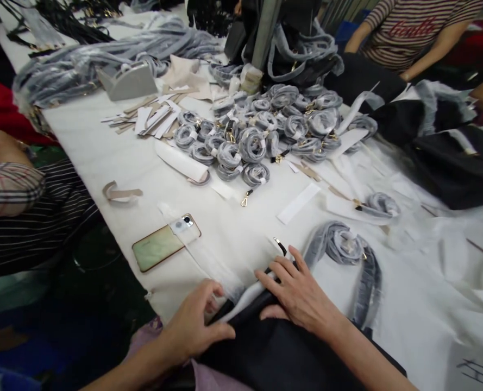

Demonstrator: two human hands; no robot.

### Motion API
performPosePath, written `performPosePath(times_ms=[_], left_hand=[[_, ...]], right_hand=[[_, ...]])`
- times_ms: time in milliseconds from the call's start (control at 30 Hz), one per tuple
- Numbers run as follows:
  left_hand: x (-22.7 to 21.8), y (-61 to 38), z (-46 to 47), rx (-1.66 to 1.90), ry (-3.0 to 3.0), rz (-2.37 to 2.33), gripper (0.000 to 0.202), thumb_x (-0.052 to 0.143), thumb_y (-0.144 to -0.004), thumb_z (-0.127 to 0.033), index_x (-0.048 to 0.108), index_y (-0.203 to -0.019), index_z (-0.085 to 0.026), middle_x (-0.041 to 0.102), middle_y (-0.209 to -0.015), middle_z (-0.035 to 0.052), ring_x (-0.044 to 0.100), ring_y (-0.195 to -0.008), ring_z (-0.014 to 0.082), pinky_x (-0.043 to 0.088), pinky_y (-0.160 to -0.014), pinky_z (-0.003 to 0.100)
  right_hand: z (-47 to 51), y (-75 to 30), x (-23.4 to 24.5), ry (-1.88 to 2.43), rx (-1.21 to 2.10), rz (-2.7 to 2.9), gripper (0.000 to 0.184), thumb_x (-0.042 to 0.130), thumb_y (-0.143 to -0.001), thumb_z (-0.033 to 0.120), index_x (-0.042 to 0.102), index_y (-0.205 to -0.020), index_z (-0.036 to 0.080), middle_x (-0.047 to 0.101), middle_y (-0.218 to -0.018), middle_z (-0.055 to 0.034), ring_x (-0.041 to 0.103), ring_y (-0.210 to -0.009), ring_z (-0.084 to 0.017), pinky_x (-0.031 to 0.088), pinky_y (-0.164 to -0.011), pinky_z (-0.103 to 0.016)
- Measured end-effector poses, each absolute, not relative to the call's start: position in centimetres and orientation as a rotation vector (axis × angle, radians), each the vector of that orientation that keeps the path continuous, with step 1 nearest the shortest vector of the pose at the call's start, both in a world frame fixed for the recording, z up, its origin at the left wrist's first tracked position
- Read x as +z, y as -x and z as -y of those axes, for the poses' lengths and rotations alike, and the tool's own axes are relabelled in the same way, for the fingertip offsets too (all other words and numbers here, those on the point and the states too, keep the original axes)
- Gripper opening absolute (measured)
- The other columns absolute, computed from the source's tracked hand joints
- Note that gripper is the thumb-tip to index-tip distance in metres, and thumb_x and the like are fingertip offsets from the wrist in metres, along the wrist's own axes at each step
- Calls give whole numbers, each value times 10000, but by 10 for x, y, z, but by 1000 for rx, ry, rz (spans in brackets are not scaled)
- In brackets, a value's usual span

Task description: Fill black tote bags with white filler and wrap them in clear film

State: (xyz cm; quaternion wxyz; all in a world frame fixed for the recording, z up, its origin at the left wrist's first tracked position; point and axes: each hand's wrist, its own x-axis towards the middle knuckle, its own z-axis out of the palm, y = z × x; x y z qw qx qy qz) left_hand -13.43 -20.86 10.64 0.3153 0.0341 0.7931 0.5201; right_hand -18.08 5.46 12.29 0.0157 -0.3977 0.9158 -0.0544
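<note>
A black bag [282, 347] lies at the near edge of the white table [114, 146], partly on my lap. My right hand [298, 293] rests flat on its top edge, fingers spread, beside a strip of white wrapping [245, 298] and a black strap end with a gold clip [281, 245]. My left hand [192, 320] pinches the bag's left edge between thumb and fingers. A wrapped grey strap [347, 250] curls just right of my right hand.
A phone [163, 243] lies left of my hands. A heap of coiled wrapped straps [257, 136] fills the table's middle, with paper strips [155, 117] behind. Black bags [449, 157] lie at right. Other people sit at left [17, 190] and far right [412, 32].
</note>
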Motion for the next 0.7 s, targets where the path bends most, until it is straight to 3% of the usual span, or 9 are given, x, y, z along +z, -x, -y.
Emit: performPosePath(times_ms=[100,267,333,433,500,700], left_hand=[[107,110,213,1174,-285,-2282,404,789,-644,-420,543,-888,-213,561,-919,20,540,-846,184,457,-743,298],[95,101,207,1155,-546,-2474,206,706,-771,-304,536,-833,-205,613,-939,38,581,-881,184,496,-777,299],[88,101,202,1167,-676,-2579,222,677,-801,-333,549,-928,-203,644,-978,52,608,-900,184,520,-791,285],[77,102,193,1140,-864,-2779,401,590,-865,-384,502,-1193,-171,686,-993,69,652,-875,182,549,-770,261],[70,102,186,1125,-917,-2890,396,518,-908,-391,495,-1224,-153,703,-961,74,672,-839,180,559,-751,253],[52,105,177,1215,-777,-2764,187,483,-933,-327,592,-1034,-214,707,-829,25,686,-750,138,549,-702,189]], right_hand=[[-55,180,122,1292,-179,-2863,642,515,-754,718,581,-1129,202,587,-1016,-96,496,-1028,-270,235,-1078,-585],[-53,180,122,1336,-191,-2852,575,485,-781,712,595,-1020,201,592,-1037,-105,490,-993,-254,257,-1062,-544],[-52,179,119,1333,-173,-2841,589,454,-783,732,591,-992,199,589,-939,-79,491,-919,-236,263,-1053,-512],[-48,176,107,1311,-187,-2865,627,380,-794,761,587,-978,199,553,-805,-42,458,-791,-209,300,-989,-467],[-43,176,95,1281,-237,-2889,621,335,-819,757,585,-926,198,539,-770,-36,431,-739,-197,325,-912,-437],[-28,185,66,1191,-399,-2945,377,400,-909,477,511,-669,208,507,-638,-4,403,-656,-165,324,-735,-351]])
